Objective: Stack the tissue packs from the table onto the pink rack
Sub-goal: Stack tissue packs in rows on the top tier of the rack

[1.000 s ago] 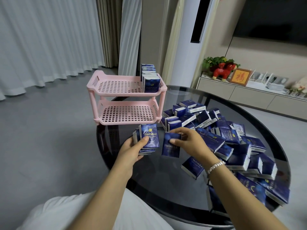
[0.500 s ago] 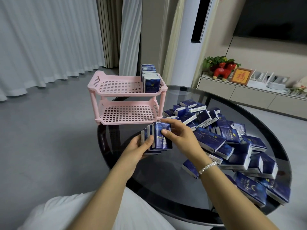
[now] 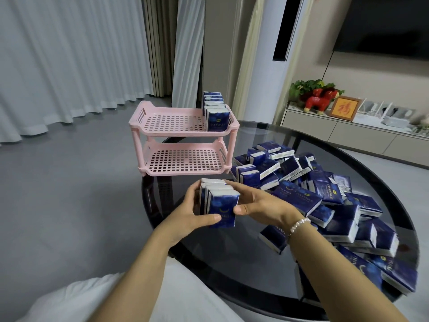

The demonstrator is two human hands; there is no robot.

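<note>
Gripping held tissue packs, left hand, right hand, before pink rack.

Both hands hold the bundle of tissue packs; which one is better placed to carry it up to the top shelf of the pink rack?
Left, probably. The left hand grips the bundle on the side nearer the pink rack; the right hand sits toward the loose pile.

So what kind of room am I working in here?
Most likely a home living room: a dark wall-mounted television hangs above a low beige media cabinet, long white floor-length curtains cover the window side, and the work surface is a round black glass table.
</note>
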